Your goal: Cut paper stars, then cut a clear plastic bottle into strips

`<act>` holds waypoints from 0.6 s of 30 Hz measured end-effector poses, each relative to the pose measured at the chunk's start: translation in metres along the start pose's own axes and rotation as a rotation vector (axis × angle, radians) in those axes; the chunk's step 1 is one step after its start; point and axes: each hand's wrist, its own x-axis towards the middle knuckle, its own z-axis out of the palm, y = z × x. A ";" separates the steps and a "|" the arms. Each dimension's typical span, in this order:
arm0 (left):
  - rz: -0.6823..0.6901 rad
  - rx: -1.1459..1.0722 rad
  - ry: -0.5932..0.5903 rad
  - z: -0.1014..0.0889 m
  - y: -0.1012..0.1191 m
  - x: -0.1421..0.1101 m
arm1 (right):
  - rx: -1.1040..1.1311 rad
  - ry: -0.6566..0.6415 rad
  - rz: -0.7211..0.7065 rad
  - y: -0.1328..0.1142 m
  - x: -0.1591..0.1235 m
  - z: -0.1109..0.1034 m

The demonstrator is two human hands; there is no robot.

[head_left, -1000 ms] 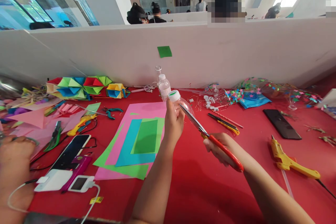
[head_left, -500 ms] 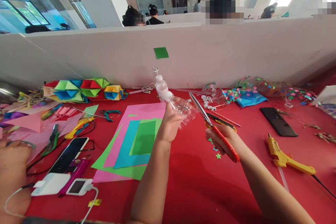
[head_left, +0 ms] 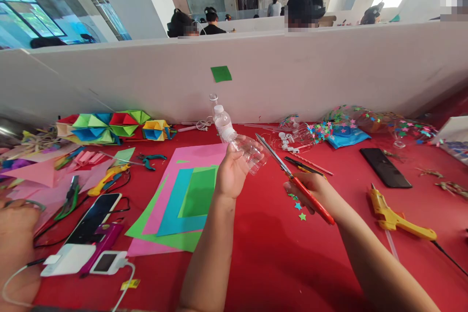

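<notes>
My left hand point(head_left: 232, 171) is closed round a clear plastic bottle point(head_left: 252, 154) with a white cap, tilted so the cap points up and left. The bottle's far end faces right, toward the scissors. In my right hand point(head_left: 309, 187) is a pair of red-handled scissors point(head_left: 310, 197), blades pointing up and left, a little apart from the bottle. Small green and blue paper stars point(head_left: 300, 212) lie below my right hand. Another capped bottle point(head_left: 222, 119) stands behind the held one. Left of my left hand lie stacked coloured paper sheets point(head_left: 173, 204).
A yellow glue gun point(head_left: 397, 217) and a black phone point(head_left: 385, 168) lie at the right. A utility knife point(head_left: 303, 165) is beyond my right hand. Phones, cables, pliers point(head_left: 151, 161) and paper scraps cover the left. Another person's hand point(head_left: 18, 219) rests at the left edge.
The bottle has turned from cap toward me to lying tilted, its far end to the right. The scissors have come away from it. Paper stars now show below my right hand.
</notes>
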 end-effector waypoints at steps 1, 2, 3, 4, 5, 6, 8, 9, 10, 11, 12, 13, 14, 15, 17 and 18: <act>0.008 -0.004 0.004 0.000 0.000 0.000 | -0.005 -0.011 -0.009 0.000 -0.001 -0.002; 0.016 -0.008 0.017 0.001 0.001 0.000 | -0.009 -0.030 -0.025 -0.001 -0.002 -0.004; 0.023 -0.011 0.035 0.001 0.001 0.001 | -0.011 -0.056 -0.045 -0.001 -0.003 -0.006; 0.031 -0.008 0.056 0.000 0.002 0.002 | -0.010 -0.086 -0.069 -0.001 -0.005 -0.010; 0.043 0.002 0.080 0.000 0.003 0.003 | -0.010 -0.119 -0.094 -0.001 -0.007 -0.013; 0.057 0.018 0.103 -0.002 0.004 0.004 | -0.017 -0.147 -0.120 -0.001 -0.009 -0.016; 0.105 0.051 0.137 -0.005 0.006 0.007 | -0.068 -0.192 -0.162 -0.001 -0.011 -0.021; 0.135 0.063 0.153 -0.007 0.008 0.007 | -0.106 -0.208 -0.172 -0.001 -0.012 -0.023; 0.161 0.068 0.168 -0.009 0.009 0.008 | -0.146 -0.221 -0.168 -0.001 -0.012 -0.023; 0.183 0.068 0.182 -0.011 0.010 0.008 | -0.180 -0.229 -0.154 -0.001 -0.012 -0.023; 0.200 0.067 0.195 -0.013 0.011 0.008 | -0.206 -0.233 -0.135 0.000 -0.011 -0.022; 0.211 0.067 0.207 -0.013 0.012 0.008 | -0.220 -0.234 -0.118 0.000 -0.010 -0.020; 0.216 0.067 0.214 -0.014 0.012 0.007 | -0.227 -0.231 -0.109 0.001 -0.009 -0.018; 0.219 0.068 0.218 -0.013 0.012 0.007 | -0.228 -0.228 -0.108 0.001 -0.008 -0.015; 0.219 0.072 0.221 -0.012 0.012 0.006 | -0.217 -0.225 -0.128 0.001 -0.007 -0.011; 0.215 0.074 0.223 -0.011 0.011 0.006 | -0.203 -0.229 -0.139 0.001 -0.007 -0.010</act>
